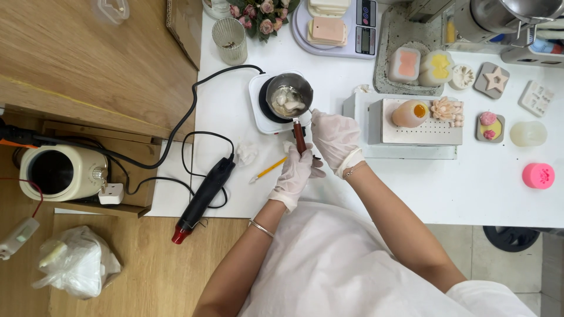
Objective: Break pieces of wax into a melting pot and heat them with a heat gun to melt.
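Observation:
A small steel pot (pixel 289 97) with pale white lumps in it stands on a white hot plate (pixel 258 111) on the white table (pixel 470 188). Its red-brown handle (pixel 299 134) points toward me. My left hand (pixel 295 176), in a white glove, grips the near end of that handle. My right hand (pixel 336 140), also gloved, sits just right of the handle, with its fingertips close to the pot's rim. The fingers are curled, and whether they pinch something thin is too small to tell.
A yellow pencil (pixel 268 170) and a black heat gun (pixel 202 196) with its cable lie left of my hands. To the right stands a white perforated tray (pixel 420 126) with candles, beyond it moulds and a pink candle (pixel 538 175). A scale (pixel 338 26) and a ribbed glass (pixel 230 40) stand behind.

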